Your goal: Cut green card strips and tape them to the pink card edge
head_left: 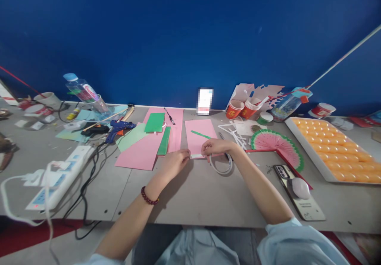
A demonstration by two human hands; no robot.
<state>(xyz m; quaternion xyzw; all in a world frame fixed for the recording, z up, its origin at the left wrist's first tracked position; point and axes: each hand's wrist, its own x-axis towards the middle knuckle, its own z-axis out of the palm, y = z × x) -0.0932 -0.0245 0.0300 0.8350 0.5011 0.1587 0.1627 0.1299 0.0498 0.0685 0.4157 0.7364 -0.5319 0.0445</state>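
A short strip of white tape (196,156) lies along the near edge of a pink paper sheet (201,128). At its left end, my left hand (177,159) is closed in a pinch, fingertips against the strip. My right hand (213,147) is closed at the other end of the strip. A roll of white tape (222,173) stands by my right fingers, under the wrist. On the pink sheet rests a thin green paper strip (200,134), its right end close to my right hand. My fingers partly cover the sheet's near corners.
Left lie pink and green papers (138,153), a blue glue gun (119,130) and a white power strip (64,177) with cables. To the right are red paper cups (235,109), a pleated paper fan (275,146), a phone (306,201) and a tray of orange balls (336,149).
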